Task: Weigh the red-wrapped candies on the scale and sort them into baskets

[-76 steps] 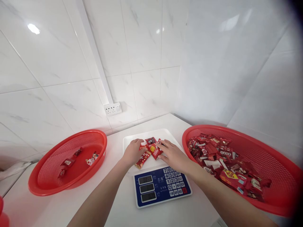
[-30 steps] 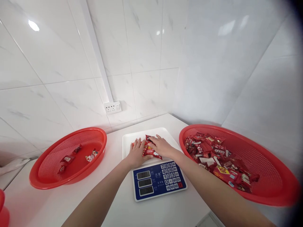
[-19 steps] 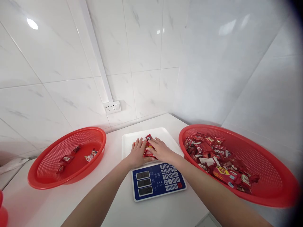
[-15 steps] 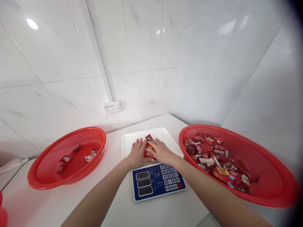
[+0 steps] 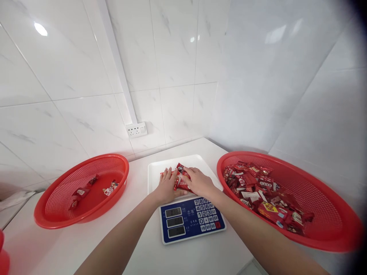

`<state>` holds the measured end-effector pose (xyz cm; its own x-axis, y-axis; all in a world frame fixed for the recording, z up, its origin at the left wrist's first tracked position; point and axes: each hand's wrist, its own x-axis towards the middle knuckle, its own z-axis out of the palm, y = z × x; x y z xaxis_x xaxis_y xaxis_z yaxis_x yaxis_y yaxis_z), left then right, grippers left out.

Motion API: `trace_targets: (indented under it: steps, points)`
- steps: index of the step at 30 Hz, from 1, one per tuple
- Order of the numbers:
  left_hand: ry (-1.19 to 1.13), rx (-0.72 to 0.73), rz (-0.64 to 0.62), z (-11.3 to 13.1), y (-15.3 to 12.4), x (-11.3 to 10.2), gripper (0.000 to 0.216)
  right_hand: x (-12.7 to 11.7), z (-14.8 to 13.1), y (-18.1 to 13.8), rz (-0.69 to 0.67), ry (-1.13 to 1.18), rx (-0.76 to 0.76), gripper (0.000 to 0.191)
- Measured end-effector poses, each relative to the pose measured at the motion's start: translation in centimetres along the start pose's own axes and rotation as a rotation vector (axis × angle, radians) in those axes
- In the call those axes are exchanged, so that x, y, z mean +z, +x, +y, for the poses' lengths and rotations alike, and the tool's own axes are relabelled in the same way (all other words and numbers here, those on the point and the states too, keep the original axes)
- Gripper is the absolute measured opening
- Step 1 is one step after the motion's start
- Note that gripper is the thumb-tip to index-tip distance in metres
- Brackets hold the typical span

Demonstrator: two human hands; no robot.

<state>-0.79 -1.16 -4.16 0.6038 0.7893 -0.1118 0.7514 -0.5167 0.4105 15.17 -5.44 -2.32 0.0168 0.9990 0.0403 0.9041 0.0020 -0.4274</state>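
Observation:
Several red wrapped candies [image 5: 182, 184] lie bunched on the white tray [image 5: 156, 166] of a weighing scale. My left hand [image 5: 166, 187] rests on the left side of the bunch, fingers stretched out and slightly apart. From the right, my right hand [image 5: 200, 182] bends its fingers and thumb around candies at the top of the bunch; its palm side is hidden. One red packet [image 5: 180, 167] pokes out beyond my right fingertips. Below the tray, the scale's blue panel [image 5: 190, 229] shows three small displays and a keypad.
On the right stands a big red plastic basket [image 5: 329, 214] heaped with red-wrapped candies [image 5: 258, 179]. Another red basket [image 5: 47, 215] at the left holds a few packets. Tiled walls with a power socket [image 5: 136, 130] close off the back of the white table [image 5: 137, 252].
My right fingers have bent and drawn slightly to the right, uncovering more of a red packet between the hands. The top display's reading has changed. My left hand stays nearly still.

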Motion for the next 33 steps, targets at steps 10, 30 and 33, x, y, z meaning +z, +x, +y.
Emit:
trace_targets:
  steps: [10,30,33]
  points:
    - [-0.015,0.021,-0.156,-1.7,-1.6,-4.2,0.085,-1.8,2.4,-1.7,-0.148,0.078,-0.175,0.055]
    - [0.021,0.047,-0.026,-1.3,-2.0,-2.3,0.069,-1.4,1.3,-1.2,-0.062,0.066,-0.122,0.046]
    - [-0.011,0.055,-0.031,-1.4,-2.0,-2.4,0.078,-1.2,2.0,0.3,0.002,0.055,-0.128,0.047]
